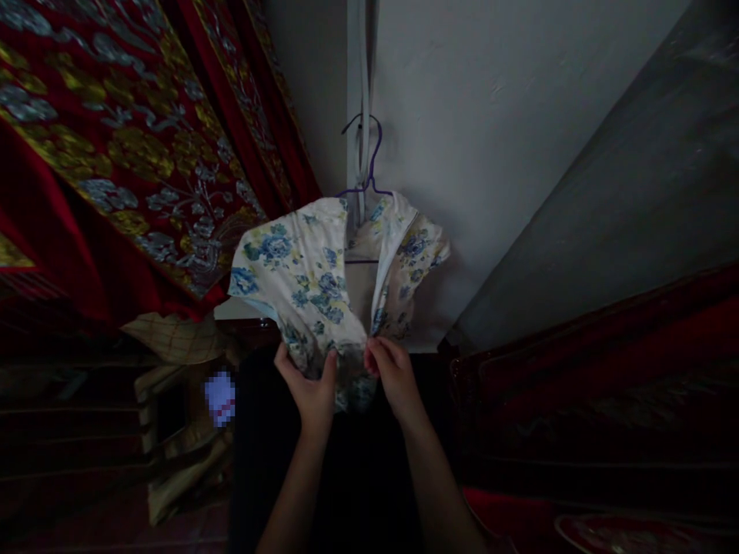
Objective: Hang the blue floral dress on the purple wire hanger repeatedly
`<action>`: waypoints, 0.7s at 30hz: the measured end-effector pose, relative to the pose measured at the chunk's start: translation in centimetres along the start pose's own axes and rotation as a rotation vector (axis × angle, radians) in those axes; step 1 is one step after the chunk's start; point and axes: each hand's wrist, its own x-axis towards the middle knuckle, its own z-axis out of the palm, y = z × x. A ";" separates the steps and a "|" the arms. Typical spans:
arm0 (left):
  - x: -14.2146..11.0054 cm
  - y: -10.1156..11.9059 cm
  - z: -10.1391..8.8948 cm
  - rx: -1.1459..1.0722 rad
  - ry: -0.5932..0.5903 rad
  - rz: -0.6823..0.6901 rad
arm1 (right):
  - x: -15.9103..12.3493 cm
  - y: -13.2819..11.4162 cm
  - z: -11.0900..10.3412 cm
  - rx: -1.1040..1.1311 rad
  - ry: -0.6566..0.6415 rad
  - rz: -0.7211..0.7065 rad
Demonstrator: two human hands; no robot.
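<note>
A white shirt with blue and yellow flowers (312,277) hangs on a purple wire hanger (372,165), whose hook catches a grey strip on the wall. My left hand (309,385) grips the left front panel near its lower edge, thumb over the cloth. At the shirt's open front edge, my right hand (392,373) pinches the right panel. Both hands meet close together at the lower middle of the shirt.
A red curtain with gold and silver flowers (115,146) hangs at the left. The white wall (490,131) is behind the shirt. A tan checked cloth (173,338) lies lower left. Dark red furniture (606,385) stands at the right.
</note>
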 end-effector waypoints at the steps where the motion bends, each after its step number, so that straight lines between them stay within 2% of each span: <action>1: 0.1 0.0 -0.1 0.083 0.043 0.160 | -0.3 0.1 -0.1 0.000 0.003 0.003; 2: 0.3 0.1 -0.2 0.149 0.047 0.276 | -0.5 0.2 -0.1 -0.004 -0.006 0.005; 3: 0.6 0.3 -0.1 0.191 -0.012 0.345 | -0.7 0.3 0.0 -0.013 -0.028 0.004; 4: 0.8 0.6 0.2 0.210 -0.134 0.371 | -0.9 0.5 0.0 -0.025 -0.056 0.003; 7: 1.6 1.5 1.3 0.185 -0.604 0.284 | -1.0 0.9 0.2 -0.057 -0.111 0.002; 8: 1.7 1.7 1.7 0.172 -0.706 0.244 | -0.8 0.8 0.1 -0.065 -0.116 0.007; 9: 1.8 1.9 2.1 0.165 -0.761 0.208 | -0.4 0.4 0.1 -0.069 -0.115 0.012; 12: 1.7 1.6 2.9 0.181 -0.776 0.163 | 2.4 -3.0 -0.1 -0.049 -0.081 -0.047; 15: 1.2 0.4 3.4 0.224 -0.813 0.181 | 6.8 -9.6 0.2 0.023 0.019 -0.204; 18: 1.4 -0.5 4.1 0.259 -0.852 0.212 | 10.4 -15.7 1.2 0.096 0.050 -0.257; 19: 1.7 -0.5 4.4 0.261 -0.869 0.221 | 10.9 -16.9 1.6 0.102 0.053 -0.280; 21: 2.9 0.2 5.1 0.267 -0.924 0.242 | 10.9 -17.8 2.1 0.094 0.051 -0.332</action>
